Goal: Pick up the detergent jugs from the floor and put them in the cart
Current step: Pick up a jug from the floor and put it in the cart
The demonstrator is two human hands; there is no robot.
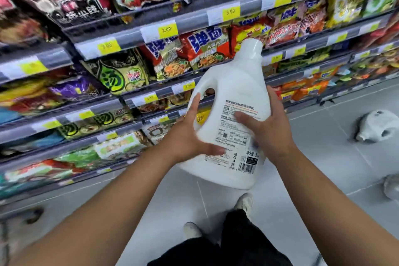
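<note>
I hold a large white detergent jug (232,93) upright in the air in front of the shelves, its back label facing me and its white cap on top. My left hand (190,134) grips its lower left side below the handle hole, thumb across the front. My right hand (264,123) grips the right side, thumb on the label. A second white jug (376,125) lies on its side on the floor at the right. Part of another white thing (391,185), maybe a jug, shows at the right edge. No cart is in view.
Shelves (121,43) packed with instant-noodle packets and yellow price tags run along the left and across the back. Grey tiled floor (319,151) stretches to the right. My shoes (244,203) and dark trousers stand below the jug.
</note>
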